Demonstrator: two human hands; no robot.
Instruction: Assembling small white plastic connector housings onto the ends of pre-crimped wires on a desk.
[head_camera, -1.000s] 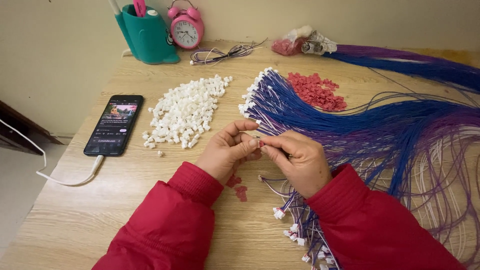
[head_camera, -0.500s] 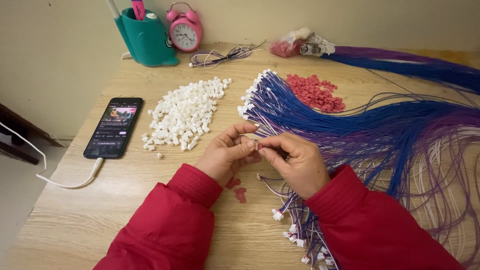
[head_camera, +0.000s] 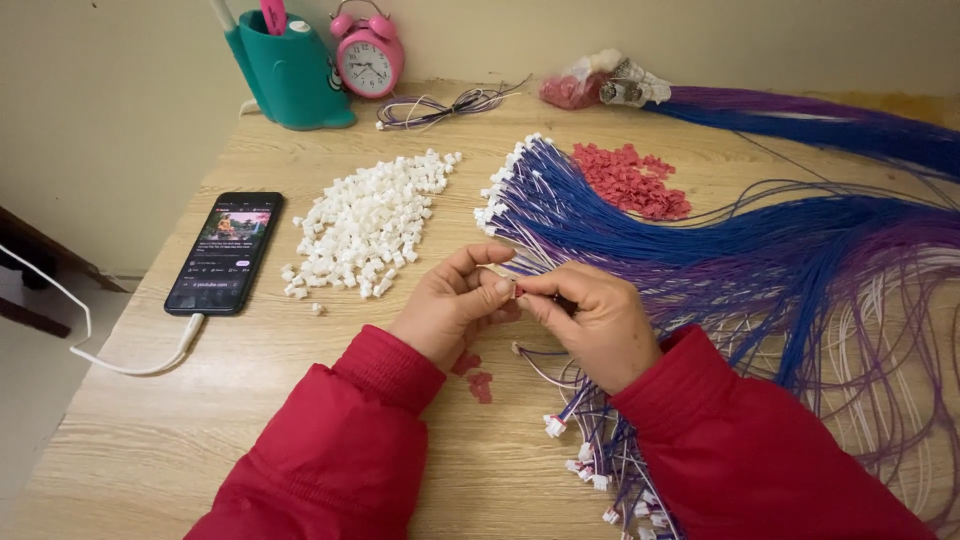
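Small white connector (head_camera: 513, 288), frame centre: pinched between thumb and forefinger tips of both hands, which meet just above the tabletop. Left hand (head_camera: 455, 308) closed on the connector from the left side; right hand (head_camera: 590, 318) closed on it from the right, apparently w/ a thin wire end at the same spot, though the wire tip itself is too small to tell for certain. Both wrists sit low over the wooden table (head_camera: 300, 380), prob. to steady fine finger work. Red sleeves (head_camera: 340, 460) fill the lower frame.

Supplies are fanned w/in arm's reach. Pile of loose white connectors (head_camera: 365, 225), centre-left, lies just beyond the left hand. Bundle of blue and purple wires (head_camera: 700, 240) sweeps from the right edge toward centre, its white-tipped ends aligned in a row near the hands, so single wires can be drawn off. Heap of red connectors (head_camera: 630, 180) lies upper centre-right, touching the bundle's upper side. Two stray red pieces (head_camera: 474, 375) lie between the forearms. Short wires w/ white plugs fitted (head_camera: 600, 470) gather at lower centre under the right forearm, apart from the loose stock.

Phone (head_camera: 225, 252), left, screen lit, white cable (head_camera: 110, 355) trailing off the table edge. Teal holder (head_camera: 290, 70) and pink alarm clock (head_camera: 370, 55) stand upper left against the wall; a small wire coil (head_camera: 445, 105) and a plastic bag (head_camera: 600, 88) lie along the upper edge.
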